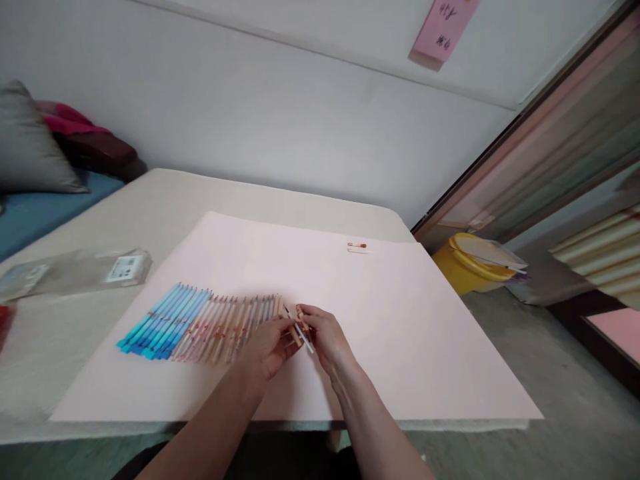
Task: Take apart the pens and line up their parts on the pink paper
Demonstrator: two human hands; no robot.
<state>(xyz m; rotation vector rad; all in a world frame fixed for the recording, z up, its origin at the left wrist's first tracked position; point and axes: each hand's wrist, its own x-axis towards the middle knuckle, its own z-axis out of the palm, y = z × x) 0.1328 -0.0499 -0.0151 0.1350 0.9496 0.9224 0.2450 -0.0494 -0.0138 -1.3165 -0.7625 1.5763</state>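
A row of several pens [200, 323] lies side by side on a large pale pink sheet [400, 333], blue ones at the left and cream patterned ones toward the right. Both hands meet at the right end of that row. My left hand [270, 343] is closed, pinching a cream pen barrel [295, 335]. My right hand [323, 333] is closed too, its fingertips holding a thin white refill [305, 337] against that barrel. A small pen part [357, 247] lies alone near the sheet's far edge.
The sheet covers a beige table [165, 193]. A clear plastic packet [70, 270] lies at the table's left. A yellow bucket [465, 263] stands on the floor at the right. Cushions [30, 143] sit on a blue seat at the far left.
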